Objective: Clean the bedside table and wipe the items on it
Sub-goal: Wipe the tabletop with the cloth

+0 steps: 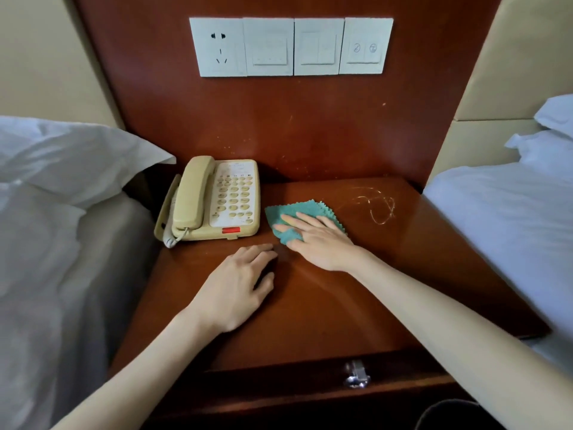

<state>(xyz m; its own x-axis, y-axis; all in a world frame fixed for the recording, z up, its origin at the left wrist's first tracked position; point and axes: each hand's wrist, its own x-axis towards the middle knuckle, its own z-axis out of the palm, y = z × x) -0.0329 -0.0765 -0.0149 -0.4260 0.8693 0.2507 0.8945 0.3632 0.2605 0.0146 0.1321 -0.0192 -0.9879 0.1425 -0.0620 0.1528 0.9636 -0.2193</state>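
The reddish-brown bedside table [341, 305] fills the middle of the head view. A beige corded telephone [214, 198] sits at its back left, handset on the cradle. Just right of the phone lies a teal cloth [290, 209] with zigzag edges. My right hand [316, 240] lies flat on the cloth, fingers spread and pointing left, one finger tucked under a fold. My left hand [238, 287] rests palm down on the bare tabletop in front of the phone, fingers slightly curled and holding nothing. A pale squiggly mark [376, 204] shows on the tabletop at the back right.
Beds with white linen flank the table: a pillow [71, 156] on the left, a mattress [502, 218] on the right. A row of white wall switches and a socket [290, 46] sits on the wooden panel above. A drawer with a metal handle [357, 373] is below the front edge.
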